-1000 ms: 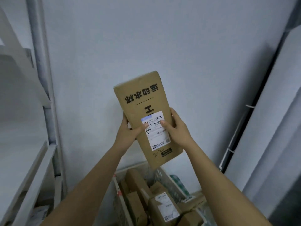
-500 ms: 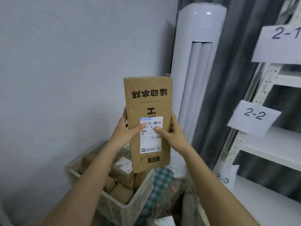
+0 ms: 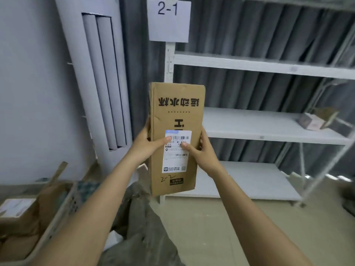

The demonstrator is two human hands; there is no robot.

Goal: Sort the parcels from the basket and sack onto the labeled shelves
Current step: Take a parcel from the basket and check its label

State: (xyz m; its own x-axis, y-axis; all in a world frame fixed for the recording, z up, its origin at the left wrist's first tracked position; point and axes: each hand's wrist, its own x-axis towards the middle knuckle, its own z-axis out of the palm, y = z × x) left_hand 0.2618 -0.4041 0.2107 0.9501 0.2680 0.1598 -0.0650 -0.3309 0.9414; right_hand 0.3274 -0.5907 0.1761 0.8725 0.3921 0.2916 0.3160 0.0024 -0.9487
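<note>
1. We see a small parcel sorting room or storeroom, not a home room.
2. A white metal shelf rack (image 3: 269,66) stands against a grey curtain (image 3: 259,31), and a paper sign (image 3: 168,20) on its post reads "2-1".
3. A tall cardboard parcel (image 3: 175,139) carries a printed shipping label (image 3: 177,150) with barcodes and a handwritten "2-2".
4. At the lower left, a white plastic basket (image 3: 63,206) holds more cardboard boxes, beside a grey sack (image 3: 146,227) on the floor.
5. A tall white floor air conditioner (image 3: 96,77) stands at the plain wall.
</note>
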